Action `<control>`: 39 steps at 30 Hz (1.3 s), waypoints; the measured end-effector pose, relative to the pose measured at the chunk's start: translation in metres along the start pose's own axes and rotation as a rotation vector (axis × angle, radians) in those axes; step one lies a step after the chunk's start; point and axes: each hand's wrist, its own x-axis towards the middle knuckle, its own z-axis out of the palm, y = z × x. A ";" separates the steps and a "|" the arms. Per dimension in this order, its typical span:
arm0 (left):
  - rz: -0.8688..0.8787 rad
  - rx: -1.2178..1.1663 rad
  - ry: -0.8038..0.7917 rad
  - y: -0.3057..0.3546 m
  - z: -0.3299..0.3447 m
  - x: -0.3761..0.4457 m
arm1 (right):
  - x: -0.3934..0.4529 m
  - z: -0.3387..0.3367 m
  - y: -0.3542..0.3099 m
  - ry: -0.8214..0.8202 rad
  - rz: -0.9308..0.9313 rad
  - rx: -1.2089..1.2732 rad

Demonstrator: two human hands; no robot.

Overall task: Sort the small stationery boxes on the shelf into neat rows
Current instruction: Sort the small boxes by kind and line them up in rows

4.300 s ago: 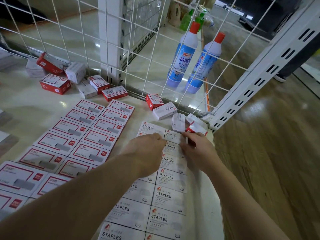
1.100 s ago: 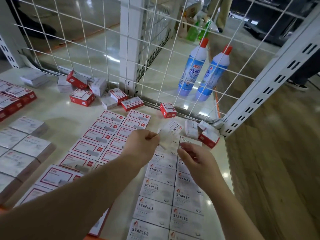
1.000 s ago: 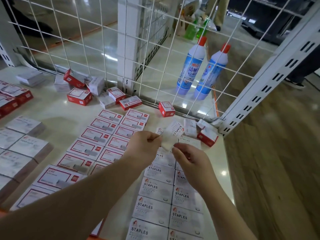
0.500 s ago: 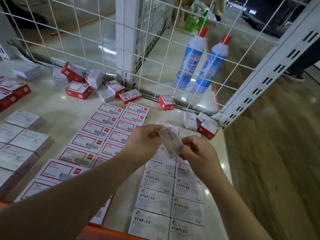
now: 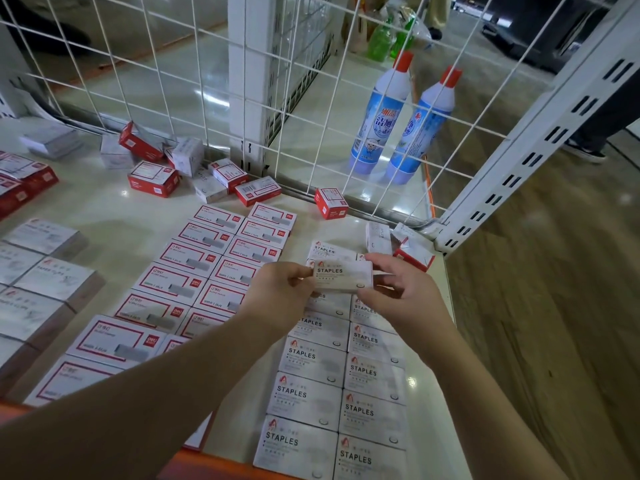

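Both hands, left hand [image 5: 280, 296] and right hand [image 5: 405, 299], pinch the flat white cardboard "STAPLES" box [image 5: 343, 277] by its ends; keep it level and label-up, then set it flush atop the white rows [image 5: 341, 379] toward the shelf's [image 5: 104, 209] back-right corner.

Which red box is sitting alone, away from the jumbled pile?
The small red box against the wire grid, just behind the red-framed rows; every other loose red one lies in the heap further left.

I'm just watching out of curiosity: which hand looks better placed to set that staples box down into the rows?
Probably the right hand: it grips the held staples box right over the far-right gap. The left hand sits farther off.
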 end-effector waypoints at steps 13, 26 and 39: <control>0.053 0.061 -0.011 0.004 0.002 -0.003 | 0.003 -0.002 0.004 0.036 -0.075 -0.189; 0.114 0.311 0.019 0.006 0.003 0.005 | 0.010 -0.012 0.014 0.036 -0.040 -0.218; 0.397 0.901 -0.087 0.005 0.002 0.032 | 0.056 -0.013 0.011 0.138 -0.012 -0.337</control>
